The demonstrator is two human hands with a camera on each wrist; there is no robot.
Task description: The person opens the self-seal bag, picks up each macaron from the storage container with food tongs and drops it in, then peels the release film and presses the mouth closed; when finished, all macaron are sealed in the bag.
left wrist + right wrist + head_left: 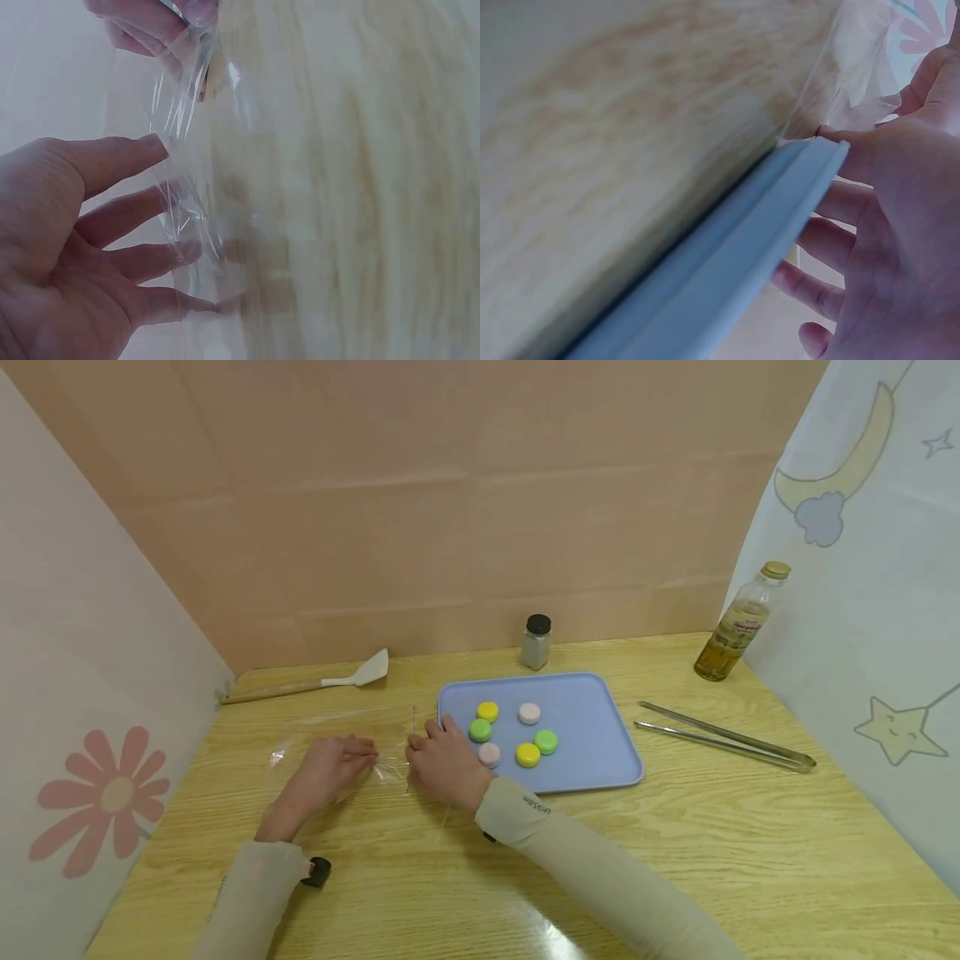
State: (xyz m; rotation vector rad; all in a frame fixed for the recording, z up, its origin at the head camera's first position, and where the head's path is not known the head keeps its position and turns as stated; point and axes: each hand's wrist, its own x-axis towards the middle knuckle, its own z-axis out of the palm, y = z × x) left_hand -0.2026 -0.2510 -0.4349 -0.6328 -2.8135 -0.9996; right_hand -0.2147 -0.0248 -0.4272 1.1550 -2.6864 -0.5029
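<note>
Head view: clear, crinkly plastic film [390,768] near the wood-grain counter's [420,893] left edge.
My left hand [322,770] touches it, fingers spread; right hand [446,764] pinches. I'd ease creases out slowly.

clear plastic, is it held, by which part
The right hand pinches the clear plastic by its edge near the tray; whether the left hand does cannot be told.

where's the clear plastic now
In the head view, the clear plastic is on the table, left of the blue tray, with the left hand and right hand touching it.
</note>
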